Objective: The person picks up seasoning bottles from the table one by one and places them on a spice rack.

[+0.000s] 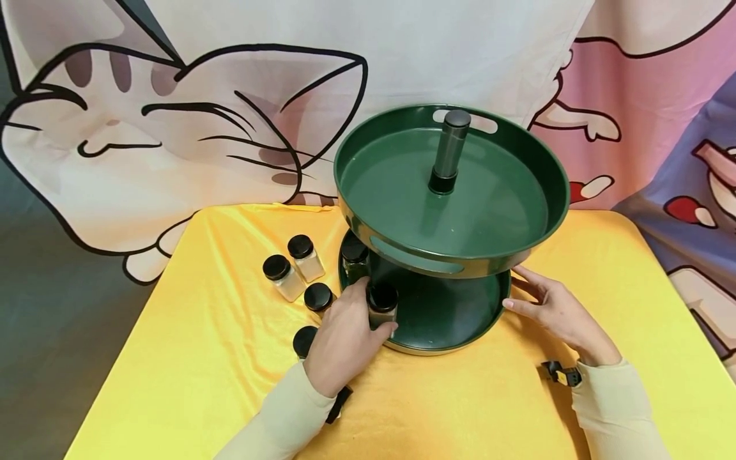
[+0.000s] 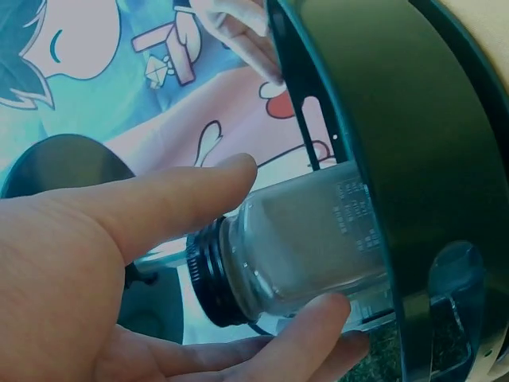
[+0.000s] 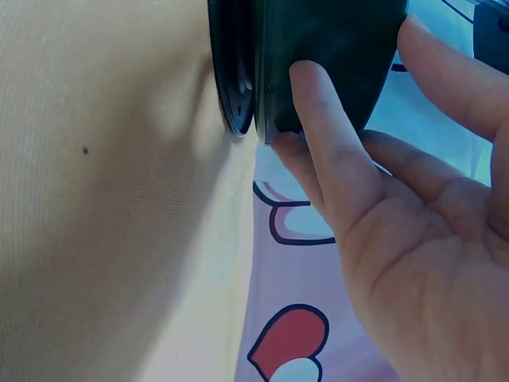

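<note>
My left hand holds a glass spice jar with a black screw lid between thumb and fingers. The jar, with pale powder inside, stands at the left front of the lower green tray. Just behind it on that tray is another black-lidded jar with dark green contents. My right hand touches the lower tray's right side. In the right wrist view, its extended fingers rest against the tray's outer wall, the thumb by the rim.
The upper green tray, with a central post, overhangs the lower one. On the yellow cloth to the left stand several black-lidded jars, one partly behind my left hand. A cartoon curtain hangs behind.
</note>
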`<state>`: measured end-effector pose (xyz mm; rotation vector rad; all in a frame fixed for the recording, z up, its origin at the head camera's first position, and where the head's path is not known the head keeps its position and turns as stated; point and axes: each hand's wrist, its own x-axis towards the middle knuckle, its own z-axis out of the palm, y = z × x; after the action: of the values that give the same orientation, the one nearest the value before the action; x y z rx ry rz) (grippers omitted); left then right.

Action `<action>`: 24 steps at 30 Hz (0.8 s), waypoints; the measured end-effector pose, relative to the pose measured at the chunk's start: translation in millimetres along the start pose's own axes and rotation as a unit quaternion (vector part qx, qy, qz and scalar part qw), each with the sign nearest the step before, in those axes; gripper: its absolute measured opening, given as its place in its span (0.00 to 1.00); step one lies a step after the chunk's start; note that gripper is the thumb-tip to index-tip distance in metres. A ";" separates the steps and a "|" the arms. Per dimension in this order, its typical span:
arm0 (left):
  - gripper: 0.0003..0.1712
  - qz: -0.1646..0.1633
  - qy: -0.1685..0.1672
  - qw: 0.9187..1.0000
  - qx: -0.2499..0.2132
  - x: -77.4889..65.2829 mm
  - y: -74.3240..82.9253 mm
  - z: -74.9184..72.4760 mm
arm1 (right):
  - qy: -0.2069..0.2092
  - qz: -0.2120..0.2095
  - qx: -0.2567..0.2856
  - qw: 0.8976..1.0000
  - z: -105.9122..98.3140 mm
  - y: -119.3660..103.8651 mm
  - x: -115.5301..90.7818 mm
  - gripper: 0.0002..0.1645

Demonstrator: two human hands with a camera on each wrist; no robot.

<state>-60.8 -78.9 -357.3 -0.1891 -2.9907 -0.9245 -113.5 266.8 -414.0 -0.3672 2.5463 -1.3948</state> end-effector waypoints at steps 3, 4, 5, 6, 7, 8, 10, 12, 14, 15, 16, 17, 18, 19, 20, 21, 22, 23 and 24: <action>0.44 0.001 0.004 1.000 -0.002 -1.6 -1.0 -2.8 | -0.009 -0.004 0.015 1.000 -0.5 -1.1 -0.9 0.41; 0.44 0.001 0.005 1.000 -0.003 -2.4 -1.3 -3.7 | -0.010 -0.005 0.022 1.000 -0.5 -1.4 -1.1 0.41; 0.44 0.002 0.008 1.000 -0.002 -3.4 -1.8 -4.6 | -0.013 -0.009 0.024 1.000 -0.4 -1.6 -1.3 0.41; 0.44 0.002 0.009 1.000 -0.003 -4.5 -2.2 -5.7 | -0.016 -0.014 0.023 1.000 -0.1 -1.7 -1.3 0.41; 0.44 0.000 0.011 1.000 -0.002 -5.7 -2.6 -7.0 | -0.018 -0.021 0.024 0.999 0.2 -1.7 -1.3 0.41; 0.44 0.001 0.013 1.000 0.000 -7.2 -3.0 -8.6 | -0.020 -0.028 0.026 0.999 0.6 -1.5 -1.2 0.41; 0.44 0.001 0.015 1.000 0.001 -10.9 -4.1 -12.7 | -0.025 -0.042 0.031 0.998 1.4 -0.8 -0.7 0.42; 0.43 -0.001 0.013 1.000 -0.006 -15.2 -5.4 -18.1 | -0.027 -0.055 0.031 0.998 2.1 -0.1 -0.2 0.42; 0.43 -0.002 0.014 1.000 -0.012 -19.7 -7.3 -24.0 | -0.030 -0.058 0.039 0.997 2.5 0.5 0.2 0.43; 0.42 0.000 0.016 1.000 -0.014 -21.9 -8.5 -27.1 | -0.029 -0.056 0.039 0.997 2.5 0.7 0.3 0.43; 0.42 0.001 0.020 1.000 -0.017 -24.1 -9.8 -30.1 | -0.028 -0.053 0.039 0.997 2.4 0.8 0.3 0.43; 0.41 0.003 0.025 1.000 -0.016 -26.4 -11.4 -33.2 | -0.027 -0.050 0.037 0.998 2.3 0.8 0.3 0.43; 0.40 0.007 0.032 0.999 -0.014 -28.7 -13.3 -36.2 | -0.026 -0.045 0.038 0.998 2.1 0.8 0.4 0.43; 0.38 0.012 0.040 0.999 -0.017 -30.9 -15.3 -39.0 | -0.025 -0.041 0.038 0.998 1.8 0.5 0.3 0.43; 0.37 0.014 0.048 0.999 -0.020 -33.2 -17.4 -41.9 | -0.022 -0.037 0.033 0.999 1.3 0.3 0.1 0.42; 0.35 0.016 0.055 0.998 -0.026 -35.3 -19.8 -44.7 | -0.021 -0.034 0.032 0.999 0.9 0.0 0.0 0.42; 0.34 0.017 0.063 0.997 -0.036 -37.4 -22.6 -47.5 | -0.019 -0.032 0.029 0.999 0.4 -0.3 -0.2 0.42; 0.32 0.019 0.071 0.996 -0.048 -39.3 -25.4 -50.3 | -0.019 -0.031 0.026 0.999 0.1 -0.5 -0.3 0.42; 0.31 0.022 0.080 0.995 -0.061 -40.8 -28.4 -53.1 | -0.017 -0.030 0.020 0.999 -0.3 -0.8 -0.5 0.42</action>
<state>-25.2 -136.7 -331.1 -0.1725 -2.7761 -1.0639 -113.1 266.8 -413.2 -0.4596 2.4961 -1.4461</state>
